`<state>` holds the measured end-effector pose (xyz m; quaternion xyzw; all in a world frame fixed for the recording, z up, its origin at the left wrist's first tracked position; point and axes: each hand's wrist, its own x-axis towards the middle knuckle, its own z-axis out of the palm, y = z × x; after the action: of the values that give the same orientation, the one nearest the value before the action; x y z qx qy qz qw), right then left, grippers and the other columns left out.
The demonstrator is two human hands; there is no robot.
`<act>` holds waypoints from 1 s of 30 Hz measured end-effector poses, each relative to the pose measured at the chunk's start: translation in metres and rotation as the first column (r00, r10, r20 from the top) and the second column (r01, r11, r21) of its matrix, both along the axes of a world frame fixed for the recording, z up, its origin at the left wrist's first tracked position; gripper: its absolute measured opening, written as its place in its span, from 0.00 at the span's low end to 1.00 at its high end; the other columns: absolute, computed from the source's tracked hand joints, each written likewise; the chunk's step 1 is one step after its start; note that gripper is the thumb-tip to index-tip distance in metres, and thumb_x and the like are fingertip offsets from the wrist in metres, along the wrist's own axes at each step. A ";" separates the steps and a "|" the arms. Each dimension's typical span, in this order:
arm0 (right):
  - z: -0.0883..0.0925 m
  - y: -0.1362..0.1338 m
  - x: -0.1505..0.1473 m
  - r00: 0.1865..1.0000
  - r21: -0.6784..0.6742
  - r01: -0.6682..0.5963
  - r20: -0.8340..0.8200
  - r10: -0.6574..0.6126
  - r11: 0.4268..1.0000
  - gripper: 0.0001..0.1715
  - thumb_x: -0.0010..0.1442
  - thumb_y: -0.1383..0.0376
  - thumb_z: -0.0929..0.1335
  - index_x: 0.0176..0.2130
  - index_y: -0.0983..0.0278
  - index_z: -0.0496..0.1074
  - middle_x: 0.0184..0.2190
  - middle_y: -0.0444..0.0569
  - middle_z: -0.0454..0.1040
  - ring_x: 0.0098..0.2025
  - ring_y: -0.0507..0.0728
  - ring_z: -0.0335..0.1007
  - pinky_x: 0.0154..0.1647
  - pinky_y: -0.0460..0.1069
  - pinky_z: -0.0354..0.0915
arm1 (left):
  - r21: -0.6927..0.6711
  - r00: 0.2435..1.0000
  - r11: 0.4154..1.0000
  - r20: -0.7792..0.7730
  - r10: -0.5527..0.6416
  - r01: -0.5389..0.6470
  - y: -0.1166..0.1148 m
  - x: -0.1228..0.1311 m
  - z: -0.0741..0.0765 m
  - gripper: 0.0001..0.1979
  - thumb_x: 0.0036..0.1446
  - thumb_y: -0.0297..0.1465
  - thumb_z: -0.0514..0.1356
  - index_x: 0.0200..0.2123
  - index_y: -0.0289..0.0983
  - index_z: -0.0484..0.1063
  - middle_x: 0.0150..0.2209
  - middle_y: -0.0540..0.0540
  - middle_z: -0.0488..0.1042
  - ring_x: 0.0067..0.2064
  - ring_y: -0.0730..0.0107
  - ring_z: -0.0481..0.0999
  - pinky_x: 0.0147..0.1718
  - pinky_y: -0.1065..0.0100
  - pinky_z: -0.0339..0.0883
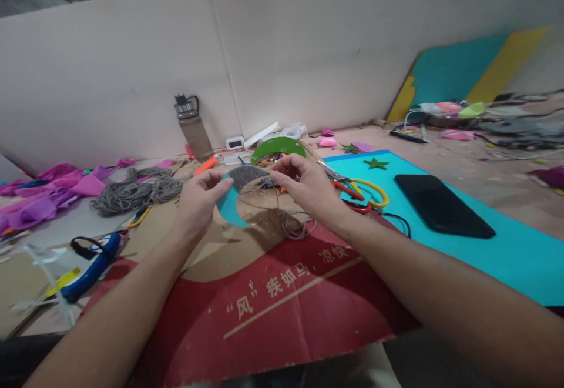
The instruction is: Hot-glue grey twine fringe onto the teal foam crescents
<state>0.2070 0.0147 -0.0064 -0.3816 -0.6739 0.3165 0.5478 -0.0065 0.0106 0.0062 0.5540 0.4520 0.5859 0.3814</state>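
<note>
My left hand point(200, 197) pinches a blue crescent-shaped cutout point(231, 207) between thumb and fingers. Grey cord point(247, 176) covers the upper part of the crescent in close rows, while its lower point stays plain blue. At the crescent's right tip, my right hand point(302, 185) is closed, thumb against fingers, on the grey cord; the exact grip is partly hidden. Loose loops of the cord point(293, 226) lie below on the brown and red cardboard point(282, 311). Scissors point(365, 193) with red and yellow handles lie beside my right wrist.
A grey cord bundle point(132, 193) and a blue glue gun point(94, 264) lie left. Behind stand a bottle point(194, 129) and a green curved piece point(278, 148). On the right, a blue board point(445, 253) bears a black phone point(443, 206) and a green star point(376, 164).
</note>
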 end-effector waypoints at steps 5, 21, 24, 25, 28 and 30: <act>0.001 -0.001 0.000 0.999 -0.004 0.024 0.026 -0.024 1.000 0.09 0.59 0.59 0.68 0.32 0.63 0.70 0.29 0.45 0.71 0.31 0.52 0.63 0.33 0.50 0.59 | -0.023 0.998 1.000 -0.059 -0.020 0.018 0.001 -0.001 -0.001 0.09 0.43 0.34 0.70 0.27 0.36 0.76 0.24 0.51 0.75 0.24 0.77 0.68 0.24 0.75 0.61; 0.004 0.002 0.000 0.886 -0.368 -0.324 -0.441 0.144 0.871 0.13 0.49 0.58 0.74 0.27 0.65 0.71 0.24 0.41 0.66 0.22 0.46 0.54 0.23 0.45 0.49 | -0.140 0.994 0.986 0.079 -0.075 0.085 -0.004 0.005 0.007 0.10 0.39 0.32 0.71 0.25 0.34 0.75 0.20 0.53 0.71 0.20 0.81 0.64 0.20 0.76 0.56; 0.004 0.002 0.000 0.876 -0.379 -0.337 -0.461 0.139 0.862 0.12 0.49 0.58 0.74 0.29 0.64 0.72 0.25 0.41 0.67 0.22 0.46 0.55 0.23 0.45 0.52 | -0.164 0.993 0.983 0.098 -0.072 0.088 -0.004 0.005 0.009 0.10 0.39 0.31 0.71 0.24 0.34 0.75 0.19 0.53 0.70 0.19 0.81 0.63 0.19 0.77 0.56; 0.004 0.001 0.000 0.874 -0.381 -0.339 -0.465 0.139 0.860 0.13 0.49 0.59 0.74 0.29 0.64 0.71 0.25 0.41 0.67 0.22 0.46 0.55 0.23 0.45 0.53 | -0.168 0.992 0.982 0.107 -0.073 0.090 -0.004 0.004 0.009 0.10 0.38 0.31 0.71 0.24 0.34 0.75 0.18 0.54 0.70 0.18 0.82 0.63 0.19 0.77 0.56; 0.005 -0.001 -0.001 0.871 -0.374 -0.349 -0.468 0.150 0.859 0.14 0.50 0.58 0.74 0.28 0.64 0.71 0.25 0.41 0.67 0.22 0.46 0.56 0.24 0.45 0.55 | -0.167 0.988 0.981 0.134 -0.071 0.093 -0.005 0.005 0.010 0.10 0.38 0.31 0.72 0.24 0.34 0.75 0.18 0.54 0.70 0.18 0.83 0.63 0.19 0.78 0.56; 0.005 -0.001 -0.001 0.873 -0.368 -0.354 -0.460 0.162 0.860 0.14 0.49 0.58 0.75 0.27 0.64 0.70 0.24 0.41 0.67 0.22 0.46 0.56 0.25 0.45 0.56 | -0.169 0.987 0.981 0.146 -0.069 0.094 -0.005 0.005 0.010 0.10 0.38 0.30 0.72 0.24 0.34 0.75 0.18 0.54 0.70 0.18 0.83 0.63 0.19 0.78 0.56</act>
<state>0.2057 0.0134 -0.0012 -0.3236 -0.4987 0.6063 0.5282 -0.0011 0.0056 0.0164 0.4940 0.4511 0.5649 0.4831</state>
